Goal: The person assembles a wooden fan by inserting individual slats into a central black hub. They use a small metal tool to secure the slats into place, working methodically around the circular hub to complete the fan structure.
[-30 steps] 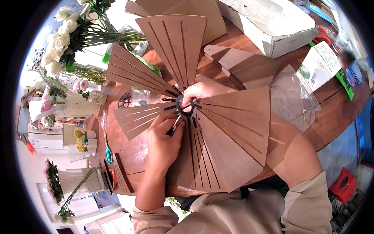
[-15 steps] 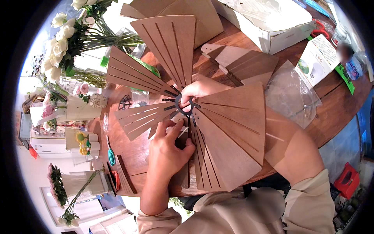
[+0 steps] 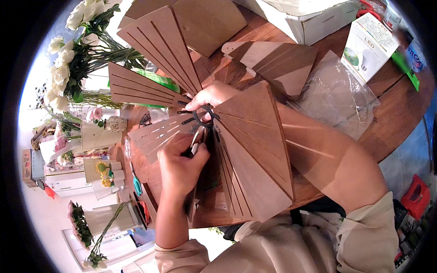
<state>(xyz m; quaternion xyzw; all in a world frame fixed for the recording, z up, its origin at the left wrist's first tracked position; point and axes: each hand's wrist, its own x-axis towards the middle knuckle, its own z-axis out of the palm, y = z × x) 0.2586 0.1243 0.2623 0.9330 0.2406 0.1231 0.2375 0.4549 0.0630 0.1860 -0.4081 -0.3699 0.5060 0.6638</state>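
Several brown, slotted wooden panels fan out from a black ring (image 3: 195, 120): an upper panel (image 3: 160, 43), a left panel (image 3: 136, 85), a paler lower-left panel (image 3: 152, 132) and a broad right panel (image 3: 259, 123). My right hand (image 3: 217, 94) reaches in behind the right panels, its fingers closed on the ring. Just below the ring, my left hand (image 3: 180, 164) pinches the narrow end of another wooden panel (image 3: 194, 198), seen nearly edge-on and dark. What lies beneath the fingers of my left hand is partly hidden.
Stacked panels (image 3: 282, 63) and clear plastic (image 3: 337, 100) lie beyond my right arm. A white box (image 3: 314, 27), a bulb carton (image 3: 369, 48) and a cardboard box (image 3: 214, 25) stand around. White roses (image 3: 59, 77) and scissors (image 3: 136, 184) are at left.
The ring and panels have shifted left and tilted a little. My left hand has moved left and down, its fingers now drawn together in a tighter pinch. My right hand stays at the ring.
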